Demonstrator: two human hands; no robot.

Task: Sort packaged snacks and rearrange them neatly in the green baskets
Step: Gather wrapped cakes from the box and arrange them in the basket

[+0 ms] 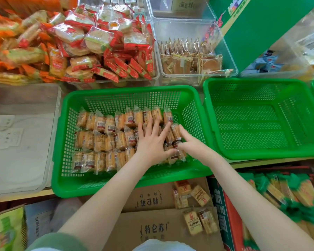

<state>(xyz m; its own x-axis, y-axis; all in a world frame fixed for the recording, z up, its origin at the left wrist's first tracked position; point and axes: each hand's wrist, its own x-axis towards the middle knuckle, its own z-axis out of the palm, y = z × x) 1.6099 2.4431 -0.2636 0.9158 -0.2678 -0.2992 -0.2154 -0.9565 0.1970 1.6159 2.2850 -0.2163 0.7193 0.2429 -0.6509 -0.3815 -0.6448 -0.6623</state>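
Packaged snacks (105, 134), head view only: small clear-wrapped packets of golden, ridged crackers with barcode labels are stood on edge in three rows inside the left green basket (127, 91), a rectangular plastic crate with perforated walls. A second green basket (261, 84) of the same make is set just beside it on the worktop (261, 163); a third is cut off at the right edge.

The left hand (150, 142) is laid flat on the rows' right end, fingers straight and spread, nothing gripped. The right hand (190, 144) touches the end packets with its index finger extended; whether a packet is pinched cannot be told, the lower fingers being hidden.

Clear bins (188, 28) behind hold red-wrapped round crackers (101, 38), blurred. Loose packets (194, 205) lie on a cardboard box (152, 201) below the worktop.
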